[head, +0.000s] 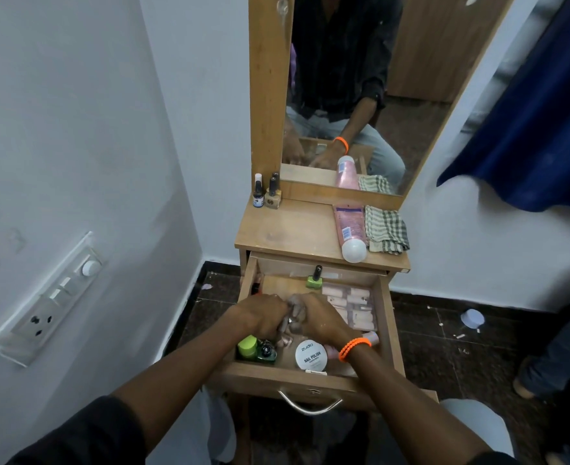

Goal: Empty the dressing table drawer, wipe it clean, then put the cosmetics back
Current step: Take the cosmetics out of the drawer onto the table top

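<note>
From the head camera, looking down, the drawer (386, 317) of the wooden dressing desk (290, 229) stands pulled out at the picture's centre, its curved metal handle (310, 406) at 6 o'clock of the drawer front. Both hands are inside it, close together and touching. The left hand (263, 315) has its grip curled round a cluster of small pinkish-grey bottles (285, 333); the right hand (320, 317), with an orange wristband (354, 348) on it, also curls its grip over the same cluster, though what each finger holds is blurred.

Cosmetics are in the drawer. At 12 o'clock of the hands a green nail polish bottle (314, 280) with a black cap stands upright against the back wall. At 3 o'clock lies a clear packet of pale pink pieces (354, 307). At 6 o'clock a round white tub (311, 354) marked "nail polish" lies near the front wall, with a thin white stick (315, 372) just beside it at the front. At 7 o'clock a lime-capped bottle (247, 345) touches a dark green bottle (266, 353).

On the desk top, at 1 o'clock of the drawer, a pink tube (349, 229) lies with its white cap towards the front edge, and a folded checked cloth (386, 229) lies just beside it at 3 o'clock. At 11 o'clock two small bottles (266, 194) stand upright against the mirror frame. The mirror (360, 95) shows the seated person's reflection.
</note>
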